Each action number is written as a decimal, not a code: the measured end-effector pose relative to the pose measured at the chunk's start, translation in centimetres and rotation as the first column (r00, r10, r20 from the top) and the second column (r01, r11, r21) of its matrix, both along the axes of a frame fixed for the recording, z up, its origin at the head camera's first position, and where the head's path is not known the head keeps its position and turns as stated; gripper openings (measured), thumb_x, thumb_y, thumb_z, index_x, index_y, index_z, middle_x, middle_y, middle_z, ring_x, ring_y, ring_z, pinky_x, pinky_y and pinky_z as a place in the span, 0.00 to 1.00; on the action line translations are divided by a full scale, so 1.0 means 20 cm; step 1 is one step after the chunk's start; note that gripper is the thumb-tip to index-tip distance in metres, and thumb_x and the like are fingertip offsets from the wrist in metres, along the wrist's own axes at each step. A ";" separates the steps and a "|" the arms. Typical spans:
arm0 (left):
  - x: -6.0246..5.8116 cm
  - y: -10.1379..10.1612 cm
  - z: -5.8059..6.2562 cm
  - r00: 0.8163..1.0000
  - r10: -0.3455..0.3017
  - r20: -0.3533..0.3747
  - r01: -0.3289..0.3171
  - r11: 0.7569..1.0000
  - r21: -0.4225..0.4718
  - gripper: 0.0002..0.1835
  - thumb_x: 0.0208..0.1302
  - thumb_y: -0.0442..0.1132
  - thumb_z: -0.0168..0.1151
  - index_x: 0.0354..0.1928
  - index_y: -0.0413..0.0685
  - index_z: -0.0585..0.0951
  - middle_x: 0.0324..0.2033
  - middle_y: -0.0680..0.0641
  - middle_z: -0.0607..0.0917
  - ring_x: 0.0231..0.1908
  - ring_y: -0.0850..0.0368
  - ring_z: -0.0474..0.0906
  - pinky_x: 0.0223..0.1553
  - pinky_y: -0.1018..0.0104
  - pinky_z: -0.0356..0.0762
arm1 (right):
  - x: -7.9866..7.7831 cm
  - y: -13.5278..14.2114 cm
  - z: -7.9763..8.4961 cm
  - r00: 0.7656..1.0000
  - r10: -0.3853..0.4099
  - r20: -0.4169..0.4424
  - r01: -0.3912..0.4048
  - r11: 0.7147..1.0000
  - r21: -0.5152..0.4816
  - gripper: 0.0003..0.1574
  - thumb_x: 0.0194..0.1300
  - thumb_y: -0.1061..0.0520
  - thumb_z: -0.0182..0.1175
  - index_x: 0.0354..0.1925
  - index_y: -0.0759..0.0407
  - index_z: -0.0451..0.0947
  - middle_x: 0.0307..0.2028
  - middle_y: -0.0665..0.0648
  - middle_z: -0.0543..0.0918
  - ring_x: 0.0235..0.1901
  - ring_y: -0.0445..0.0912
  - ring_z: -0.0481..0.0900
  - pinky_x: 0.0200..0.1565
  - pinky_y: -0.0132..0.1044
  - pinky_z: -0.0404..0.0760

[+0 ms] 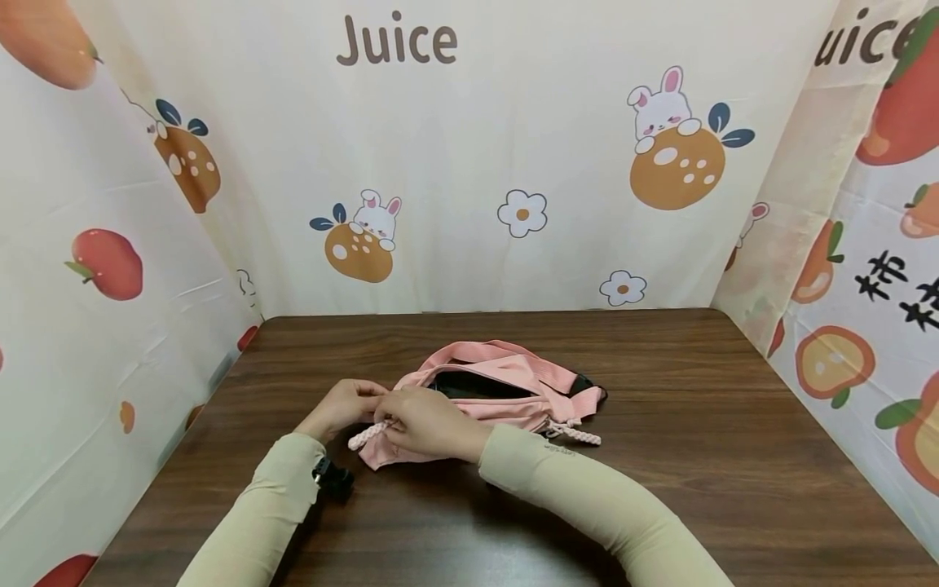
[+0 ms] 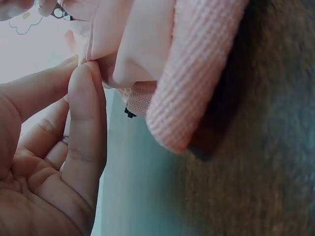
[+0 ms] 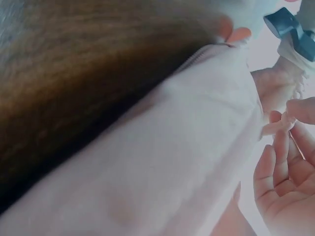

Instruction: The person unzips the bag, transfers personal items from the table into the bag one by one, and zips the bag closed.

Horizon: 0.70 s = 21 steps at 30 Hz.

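Note:
A pink waist bag (image 1: 506, 412) lies on the table with its upper zip open, showing a dark lining (image 1: 477, 385). At the bag's left end, my left hand (image 1: 350, 410) pinches a fold of the pink fabric between thumb and forefinger, clearly seen in the left wrist view beside the fabric (image 2: 133, 44). My right hand (image 1: 433, 420) is right beside it, with thumb and fingers pinching a braided zip-pull cord (image 1: 367, 436) near its base. In the right wrist view the right hand (image 3: 290, 182) holds this cord just off the bag's end.
A second braided cord (image 1: 579, 434) hangs at the bag's right end, near a black buckle (image 1: 587, 385). The pink strap (image 1: 469, 350) loops behind the bag. Brown wood tabletop (image 1: 734, 456) surrounds it, with printed curtains (image 1: 469, 163) at the back and both sides.

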<state>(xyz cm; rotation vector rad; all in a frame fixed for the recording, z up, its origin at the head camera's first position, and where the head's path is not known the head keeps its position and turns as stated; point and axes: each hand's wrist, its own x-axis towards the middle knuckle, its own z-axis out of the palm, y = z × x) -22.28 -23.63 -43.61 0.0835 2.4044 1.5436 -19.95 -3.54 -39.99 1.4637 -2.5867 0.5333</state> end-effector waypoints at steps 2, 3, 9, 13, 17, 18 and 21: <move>0.00 0.00 0.00 1.000 0.010 -0.009 -0.010 1.000 -0.027 0.13 0.66 0.35 0.59 0.47 0.31 0.83 0.37 0.46 0.87 0.32 0.64 0.80 0.35 0.68 0.80 | 0.00 0.01 0.01 1.000 -0.003 0.011 0.003 0.999 -0.035 0.10 0.61 0.59 0.62 0.42 0.50 0.82 0.35 0.45 0.83 0.36 0.35 0.76 0.37 0.23 0.71; 0.01 0.01 0.00 1.000 0.018 -0.014 -0.019 0.999 -0.039 0.13 0.65 0.35 0.60 0.46 0.32 0.83 0.36 0.47 0.87 0.32 0.64 0.80 0.34 0.69 0.80 | -0.01 0.02 0.01 1.000 -0.005 0.010 0.005 0.999 -0.049 0.10 0.61 0.59 0.62 0.42 0.50 0.82 0.35 0.45 0.83 0.36 0.35 0.76 0.38 0.23 0.72; 0.01 0.02 0.01 0.998 0.038 -0.042 -0.041 0.997 -0.072 0.14 0.64 0.39 0.63 0.45 0.33 0.84 0.33 0.50 0.87 0.32 0.64 0.77 0.34 0.70 0.77 | -0.03 0.05 0.02 1.000 -0.007 0.013 0.008 0.995 -0.101 0.09 0.62 0.57 0.63 0.42 0.50 0.82 0.37 0.44 0.85 0.36 0.34 0.79 0.39 0.22 0.74; 0.02 0.03 0.00 0.998 0.059 -0.014 -0.059 0.998 -0.017 0.13 0.66 0.34 0.60 0.46 0.29 0.82 0.34 0.48 0.86 0.31 0.64 0.80 0.35 0.69 0.81 | -0.04 0.07 0.02 0.998 -0.015 0.061 0.024 0.988 -0.154 0.07 0.65 0.54 0.62 0.42 0.50 0.82 0.37 0.44 0.86 0.36 0.34 0.82 0.39 0.19 0.75; 0.03 0.04 0.00 0.997 0.073 0.015 -0.073 0.997 0.034 0.13 0.67 0.32 0.59 0.48 0.28 0.80 0.33 0.47 0.86 0.29 0.64 0.82 0.36 0.68 0.83 | -0.05 0.09 0.03 0.995 -0.037 0.093 0.054 0.979 -0.195 0.07 0.64 0.55 0.62 0.41 0.51 0.82 0.35 0.45 0.86 0.34 0.34 0.81 0.37 0.19 0.74; 0.03 0.04 0.01 0.997 0.077 0.017 -0.078 0.996 0.040 0.14 0.67 0.33 0.60 0.49 0.28 0.80 0.32 0.47 0.86 0.29 0.64 0.82 0.36 0.67 0.84 | -0.05 0.10 0.03 0.994 -0.043 0.101 0.063 0.977 -0.204 0.07 0.64 0.55 0.62 0.41 0.52 0.81 0.34 0.45 0.85 0.33 0.34 0.81 0.37 0.19 0.74; 0.04 0.04 0.02 0.997 0.077 0.010 -0.078 0.996 0.046 0.16 0.66 0.36 0.62 0.49 0.28 0.80 0.30 0.49 0.86 0.28 0.63 0.83 0.36 0.64 0.84 | -0.07 0.12 0.03 0.993 -0.066 0.100 0.087 0.971 -0.223 0.07 0.62 0.56 0.62 0.40 0.52 0.81 0.32 0.46 0.84 0.31 0.35 0.80 0.36 0.21 0.73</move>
